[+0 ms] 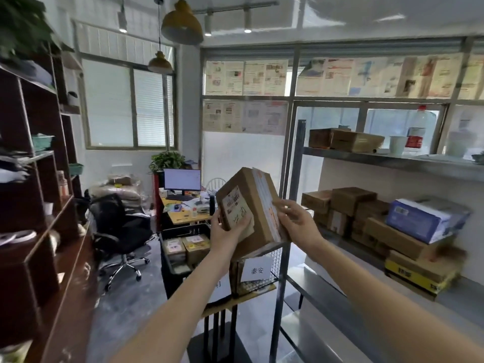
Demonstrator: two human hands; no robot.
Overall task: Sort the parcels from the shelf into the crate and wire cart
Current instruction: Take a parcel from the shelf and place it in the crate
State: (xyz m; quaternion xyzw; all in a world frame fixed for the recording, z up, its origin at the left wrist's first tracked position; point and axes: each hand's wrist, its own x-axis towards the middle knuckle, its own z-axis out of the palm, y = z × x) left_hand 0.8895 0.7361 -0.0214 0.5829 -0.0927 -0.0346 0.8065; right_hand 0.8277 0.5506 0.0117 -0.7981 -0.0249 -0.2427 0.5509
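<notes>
Parcels filled the metal shelf at the right: two brown cartons on its upper board near the left post, and a heap of cartons on the lower board, among them a blue-and-white box lying on top and a yellow-and-black one at the front edge. One cardboard parcel was up in the air, clear of the shelf, tilted with its labelled face turned toward the camera and a strip of white-and-orange tape running down its right side. The left hand gripped it from below, thumb laid across the shipping label near the lower left corner. The right hand held the taped side, fingers curled round that edge. The held parcel hung above the wire cart, a black mesh basket on a wooden-topped stand that carried a white paper sign with handwritten characters. Just left of the cart stood the black crate, with two labelled cartons already lying inside it side by side. Farther back were a desk with a lit monitor and a black office chair. Dark wooden shelving ran along the left wall.
</notes>
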